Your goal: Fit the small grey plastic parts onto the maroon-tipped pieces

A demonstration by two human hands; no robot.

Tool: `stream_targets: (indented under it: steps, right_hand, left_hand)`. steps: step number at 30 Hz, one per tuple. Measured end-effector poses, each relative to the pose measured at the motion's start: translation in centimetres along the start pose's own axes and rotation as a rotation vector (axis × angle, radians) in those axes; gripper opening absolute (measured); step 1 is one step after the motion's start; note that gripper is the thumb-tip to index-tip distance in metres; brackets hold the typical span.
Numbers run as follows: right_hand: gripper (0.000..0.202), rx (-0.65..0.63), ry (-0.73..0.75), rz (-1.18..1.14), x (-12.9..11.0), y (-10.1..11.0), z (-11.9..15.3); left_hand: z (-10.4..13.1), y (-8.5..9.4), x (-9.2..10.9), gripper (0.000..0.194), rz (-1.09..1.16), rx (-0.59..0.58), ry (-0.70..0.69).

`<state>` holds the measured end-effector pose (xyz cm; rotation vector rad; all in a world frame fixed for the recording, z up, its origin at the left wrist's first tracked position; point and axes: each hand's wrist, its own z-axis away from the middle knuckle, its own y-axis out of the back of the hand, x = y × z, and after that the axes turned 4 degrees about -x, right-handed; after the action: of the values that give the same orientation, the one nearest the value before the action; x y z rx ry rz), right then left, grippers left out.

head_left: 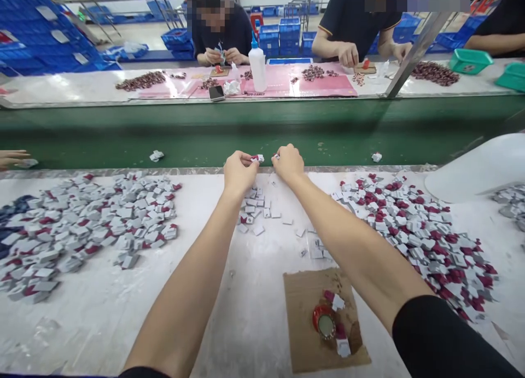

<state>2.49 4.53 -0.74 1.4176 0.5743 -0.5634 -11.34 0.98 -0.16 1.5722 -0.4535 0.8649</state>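
At the far edge of my table, my left hand (239,173) pinches a small white-and-maroon plastic piece (258,158) between thumb and fingers. Just to its right, my right hand (289,163) is closed with its fingertips around a small pale part (276,156), mostly hidden by the fingers. A short gap separates the two hands. Below them lie loose white pieces (257,203). Nearer to me, a cardboard sheet (299,318) carries a red-rimmed bottle cap (326,324) with white-and-maroon pieces beside it.
Piles of white-and-maroon pieces spread to the left (102,214) and right (426,236). A white rounded object (471,167) stands at right. Beyond the table runs a green conveyor belt (197,137) bearing a few small pieces. Co-workers sit across it; another person's hand (12,158) reaches in at left.
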Motion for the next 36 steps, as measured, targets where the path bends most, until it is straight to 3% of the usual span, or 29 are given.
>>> stream_targets:
  steps: [3,6,10,13,16,19,24,29,36]
  right_hand:
    - [0.028,-0.052,0.053,-0.039,0.1,0.3,-0.1]
    - [0.018,-0.038,0.1,-0.115,1.3,3.0,3.4]
    - [0.02,-0.061,0.097,-0.24,4.8,8.0,13.3]
    - [0.028,-0.247,-0.071,-0.49,8.4,10.5,21.9]
    - [0.036,-0.273,-0.227,-0.566,11.3,11.2,28.4]
    - [0.029,-0.179,-0.237,-0.566,12.4,10.7,32.4]
    - [0.008,0.06,-0.051,-0.459,10.6,8.4,36.1]
    - [0.013,0.045,0.058,-0.44,9.6,6.4,38.0]
    - [0.012,0.076,0.094,-0.442,9.8,5.9,38.1]
  left_hand:
    - [-2.3,-0.5,-0.4,0.012,-0.065,-0.015,0.042]
    - [-3.4,-0.4,-0.8,0.009,-0.134,-0.056,0.067]
    - [-1.5,0.7,-1.3,0.026,-0.215,-0.04,0.031]
    - [2.0,1.8,-1.4,0.029,-0.359,-0.094,-0.114]
    - [5.1,2.1,-1.3,0.026,-0.587,-0.208,-0.227]
    - [6.5,1.8,-0.6,0.028,-0.681,-0.217,-0.216]
    - [6.9,0.9,0.8,0.027,-0.792,-0.207,-0.214]
    - [7.7,0.5,1.0,0.032,-0.845,-0.199,-0.261]
    - [8.3,0.6,0.6,0.036,-0.749,-0.215,-0.401]
